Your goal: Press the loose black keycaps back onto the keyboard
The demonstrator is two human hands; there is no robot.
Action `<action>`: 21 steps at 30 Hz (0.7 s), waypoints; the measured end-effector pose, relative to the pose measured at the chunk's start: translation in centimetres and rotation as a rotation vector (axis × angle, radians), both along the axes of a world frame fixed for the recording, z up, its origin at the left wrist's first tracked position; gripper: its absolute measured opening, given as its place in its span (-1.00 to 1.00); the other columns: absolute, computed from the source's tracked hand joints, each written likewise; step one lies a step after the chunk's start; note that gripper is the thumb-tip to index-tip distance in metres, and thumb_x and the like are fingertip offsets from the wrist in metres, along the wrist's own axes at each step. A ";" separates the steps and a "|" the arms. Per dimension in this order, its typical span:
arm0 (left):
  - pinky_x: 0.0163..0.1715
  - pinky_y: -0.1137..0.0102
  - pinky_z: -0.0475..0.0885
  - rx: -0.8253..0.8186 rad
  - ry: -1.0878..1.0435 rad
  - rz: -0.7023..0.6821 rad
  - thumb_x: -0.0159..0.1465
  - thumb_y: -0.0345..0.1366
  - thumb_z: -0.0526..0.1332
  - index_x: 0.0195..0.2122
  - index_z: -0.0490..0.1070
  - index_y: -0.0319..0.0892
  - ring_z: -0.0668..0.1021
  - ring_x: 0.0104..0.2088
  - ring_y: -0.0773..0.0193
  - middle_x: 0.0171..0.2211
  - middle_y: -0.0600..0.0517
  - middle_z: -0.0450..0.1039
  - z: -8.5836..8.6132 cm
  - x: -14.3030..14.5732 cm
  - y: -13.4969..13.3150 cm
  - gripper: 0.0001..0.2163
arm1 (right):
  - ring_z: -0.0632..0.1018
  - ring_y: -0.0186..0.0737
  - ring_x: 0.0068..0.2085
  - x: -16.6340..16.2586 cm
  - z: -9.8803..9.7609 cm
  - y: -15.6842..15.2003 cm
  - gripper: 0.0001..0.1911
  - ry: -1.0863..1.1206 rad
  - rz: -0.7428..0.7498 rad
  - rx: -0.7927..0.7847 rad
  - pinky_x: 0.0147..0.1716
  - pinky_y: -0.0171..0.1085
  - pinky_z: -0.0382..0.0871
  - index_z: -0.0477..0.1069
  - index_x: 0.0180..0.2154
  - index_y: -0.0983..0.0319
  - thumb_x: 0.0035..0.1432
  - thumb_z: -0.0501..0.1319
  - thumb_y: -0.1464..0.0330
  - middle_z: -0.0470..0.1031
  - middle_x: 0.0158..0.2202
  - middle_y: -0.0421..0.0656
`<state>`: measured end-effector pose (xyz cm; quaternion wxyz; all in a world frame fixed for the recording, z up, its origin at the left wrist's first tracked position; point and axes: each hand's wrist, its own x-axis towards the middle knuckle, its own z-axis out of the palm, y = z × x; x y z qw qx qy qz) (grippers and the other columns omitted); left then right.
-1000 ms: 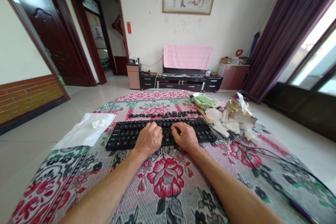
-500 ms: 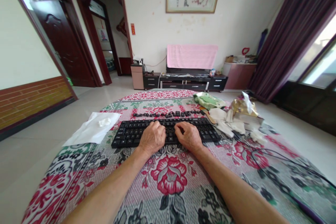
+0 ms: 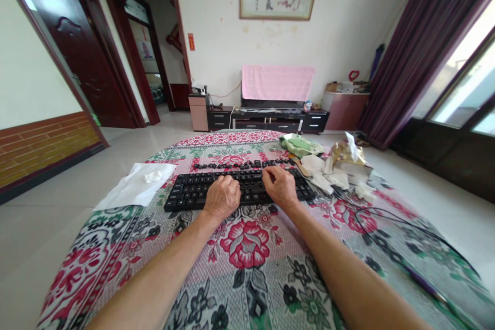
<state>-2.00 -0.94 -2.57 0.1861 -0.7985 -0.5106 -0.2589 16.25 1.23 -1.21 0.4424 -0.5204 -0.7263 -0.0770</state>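
Observation:
A black keyboard (image 3: 185, 191) lies across the flowered tablecloth, and bare spots without keycaps show near its middle. My left hand (image 3: 224, 195) rests over the keyboard's centre-left, its fingers curled and pressed together; whatever lies under the fingertips is hidden. Over the right part of the keyboard is my right hand (image 3: 280, 184), closed, with thumb and fingers bent together near the back edge. Anything between those fingers is too small or hidden to make out. Behind the keyboard runs a row of loose black keycaps (image 3: 232, 166).
On the left lies a white sheet (image 3: 133, 185) with a crumpled tissue (image 3: 153, 177). At the right are white cloths (image 3: 319, 172), a brush (image 3: 299, 166), a gold tissue pack (image 3: 346, 153) and a green bag (image 3: 301, 145). A black cable (image 3: 386, 211) and a purple-handled tool (image 3: 425, 283) lie nearer.
My right hand has moved back and up from the keyboard's middle towards its rear edge. The left hand stays at nearly the same place. The whole view has shifted slightly.

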 end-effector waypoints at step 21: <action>-0.28 0.37 0.22 0.024 -0.038 -0.018 0.21 -0.31 -0.07 -0.50 0.34 -0.18 0.29 -0.35 0.25 -0.47 -0.03 0.28 0.0 -0.2 -0.1 -0.74 | 0.41 -0.16 -0.31 8.1 -2.2 0.3 -0.65 0.261 -0.349 -0.182 -0.26 -0.24 0.22 0.46 -0.35 0.29 0.00 -0.01 0.25 0.46 -0.37 -0.05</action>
